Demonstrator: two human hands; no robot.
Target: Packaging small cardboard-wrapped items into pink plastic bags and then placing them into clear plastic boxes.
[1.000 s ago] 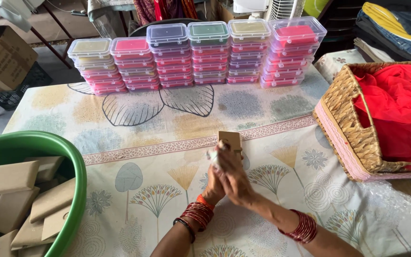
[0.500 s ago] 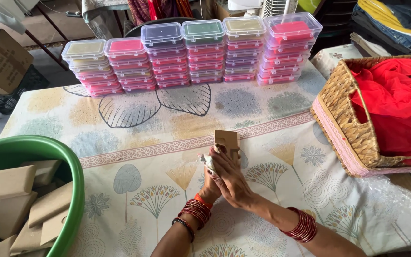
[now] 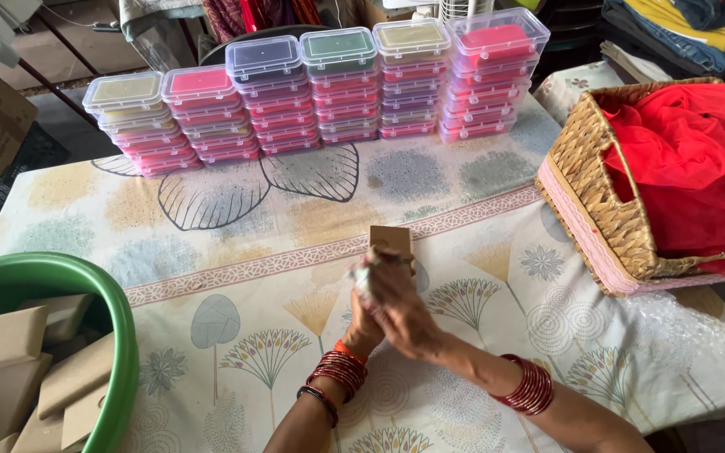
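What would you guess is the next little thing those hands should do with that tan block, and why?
Probably keep rubbing the tan block with the pale cloth. Both hands, left hand and right hand, are clasped around its lower part above the tablecloth, and only its top shows, so the lower faces seem still in work.

Single view only: your head-worn camera, so no second view shares any of the scene. It looks forward and steeply down over the patterned table (image 3: pixel 237 252), from close above its near edge. Your forearms enter from 6 o'clock; both hands, left hand (image 3: pixel 365 317) and right hand (image 3: pixel 406 312), sit near frame centre, close to the lens. Far field at 12 o'clock: row of stacked plastic boxes (image 3: pixel 320 88) along the table's far edge. Wicker basket (image 3: pixel 597 210) at 3 o'clock, cut by the right border. Green tub (image 3: pixel 119 352) at 8 o'clock, cropped by the left and bottom edges.
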